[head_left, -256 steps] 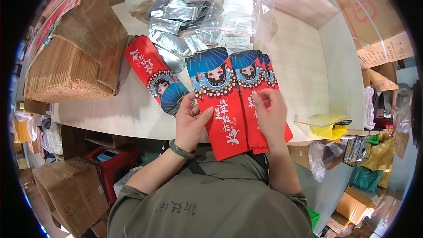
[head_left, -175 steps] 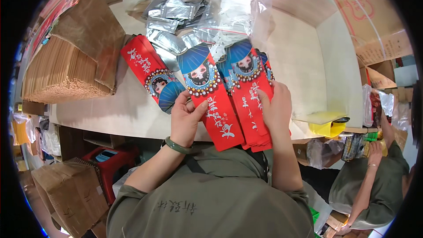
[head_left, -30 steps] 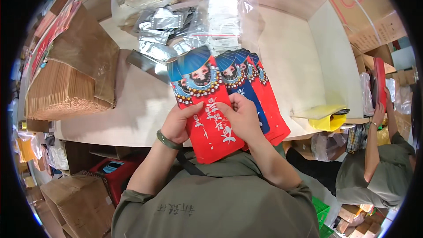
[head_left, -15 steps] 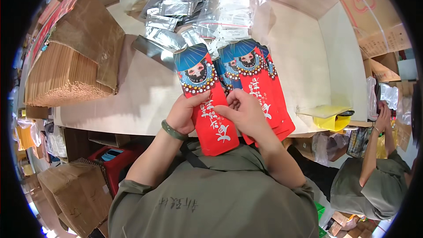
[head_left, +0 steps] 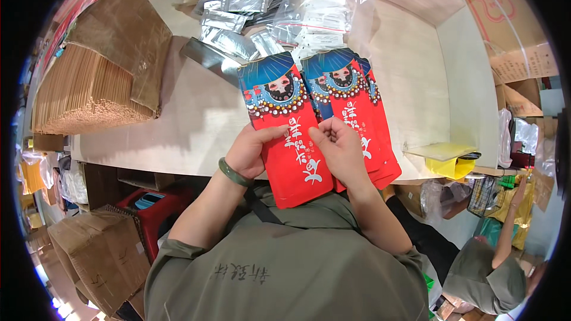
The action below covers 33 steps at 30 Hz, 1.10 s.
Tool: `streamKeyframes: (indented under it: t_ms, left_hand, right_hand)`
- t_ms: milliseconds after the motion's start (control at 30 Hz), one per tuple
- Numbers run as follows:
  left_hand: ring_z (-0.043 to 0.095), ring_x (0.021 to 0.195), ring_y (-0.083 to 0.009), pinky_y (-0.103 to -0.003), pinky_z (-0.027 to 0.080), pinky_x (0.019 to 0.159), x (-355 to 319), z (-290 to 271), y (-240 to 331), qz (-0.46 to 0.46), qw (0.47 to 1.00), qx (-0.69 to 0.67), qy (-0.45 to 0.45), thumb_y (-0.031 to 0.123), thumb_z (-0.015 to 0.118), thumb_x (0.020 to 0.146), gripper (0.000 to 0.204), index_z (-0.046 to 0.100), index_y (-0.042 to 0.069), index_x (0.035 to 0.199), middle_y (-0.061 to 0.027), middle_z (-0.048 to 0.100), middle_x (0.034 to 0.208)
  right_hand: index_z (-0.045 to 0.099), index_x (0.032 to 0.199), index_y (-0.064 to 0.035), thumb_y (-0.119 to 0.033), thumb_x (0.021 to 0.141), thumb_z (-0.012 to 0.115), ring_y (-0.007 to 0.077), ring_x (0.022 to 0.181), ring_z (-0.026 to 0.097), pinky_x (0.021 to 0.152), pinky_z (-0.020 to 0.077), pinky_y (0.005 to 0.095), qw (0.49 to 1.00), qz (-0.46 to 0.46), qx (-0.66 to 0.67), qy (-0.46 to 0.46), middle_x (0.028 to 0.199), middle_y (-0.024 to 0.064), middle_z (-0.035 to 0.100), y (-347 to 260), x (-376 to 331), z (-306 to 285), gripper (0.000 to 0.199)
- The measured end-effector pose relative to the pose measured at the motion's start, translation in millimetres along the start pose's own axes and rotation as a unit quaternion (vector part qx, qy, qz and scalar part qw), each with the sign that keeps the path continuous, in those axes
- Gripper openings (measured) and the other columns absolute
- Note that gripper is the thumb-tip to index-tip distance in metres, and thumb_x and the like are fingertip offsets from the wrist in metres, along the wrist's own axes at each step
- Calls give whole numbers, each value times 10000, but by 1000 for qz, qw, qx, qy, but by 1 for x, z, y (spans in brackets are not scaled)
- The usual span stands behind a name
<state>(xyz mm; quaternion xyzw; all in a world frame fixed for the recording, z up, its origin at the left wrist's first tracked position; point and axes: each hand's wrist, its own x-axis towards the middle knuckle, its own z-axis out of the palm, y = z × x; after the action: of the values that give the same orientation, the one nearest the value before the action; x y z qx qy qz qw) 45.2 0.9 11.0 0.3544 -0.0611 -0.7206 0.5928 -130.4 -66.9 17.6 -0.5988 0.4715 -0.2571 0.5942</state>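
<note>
My left hand [head_left: 247, 151], with a green bangle at its wrist, grips a few flat red packets [head_left: 291, 172]. Their blue tops carry a printed headdress figure, and the thumb presses on the front one. My right hand [head_left: 344, 154] is closed in a pinch at the right edge of that front packet; its fingertips are partly hidden. Behind and beside the right hand lies a fanned stack of matching red packets [head_left: 380, 137], overlapping at the table's near edge.
Beyond the packets lie silver sachets [head_left: 244, 1] and a clear bag of white sachets [head_left: 324, 9]. An open carton of packed brown sheets [head_left: 89, 92] stands left on the table [head_left: 410, 65]. A yellow holder [head_left: 452, 166] sits at the right edge. Another person [head_left: 485, 273] works at far right.
The packets in my left hand have shifted slightly right, and a second packet's edge now shows behind the front one. My right hand has moved a little right. The other person's arm has moved.
</note>
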Motion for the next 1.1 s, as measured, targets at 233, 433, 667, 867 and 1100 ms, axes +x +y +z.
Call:
streamKeyframes:
  t_ms: [233, 433, 667, 867, 1100]
  left_hand:
    - [605, 1038, -229, -378, 513, 893, -2, 7, 0, -12, 1000, -27, -10, 3, 589, 845, 386, 482, -13, 1216, -133, 591, 1167]
    - [586, 1068, -227, -382, 491, 926, -2, 3, 0, 3, 1000, 11, -20, 13, 597, 844, 436, 447, -1, 1254, -122, 572, 1197]
    - [613, 1024, -228, -376, 527, 879, -7, 3, 3, 4, 1000, -5, 7, -20, 591, 833, 412, 466, -8, 1225, -126, 593, 1160]
    - [607, 1034, -219, -377, 523, 882, -3, 11, -1, 7, 1000, 11, -10, 17, 598, 854, 404, 460, -6, 1232, -123, 587, 1170]
    - [601, 1044, -215, -378, 520, 887, -9, 10, 4, 22, 1000, -15, -13, 76, 612, 877, 406, 453, 4, 1243, -119, 581, 1183]
  right_hand:
    - [570, 765, -6, -130, 896, 606, 14, 568, 398, 495, 331, 211, 993, 64, 88, -50, 616, -44, 489, 8, 7, -10, 183]
    - [627, 849, 9, -110, 899, 608, 0, 633, 483, 564, 400, 174, 999, 36, -29, 2, 712, -55, 571, -4, 8, -28, 131]
    - [612, 874, 13, -154, 849, 666, 85, 616, 542, 596, 450, 229, 961, -47, -212, 171, 686, 32, 608, -13, 25, -57, 177]
    - [597, 843, -17, -134, 858, 661, 25, 604, 469, 552, 377, 186, 999, -1, -48, -13, 650, -40, 511, -13, 10, -11, 134]
    - [617, 888, 4, -111, 877, 628, 28, 608, 461, 550, 380, 191, 997, -4, 36, 67, 665, -37, 532, -21, 19, -39, 116]
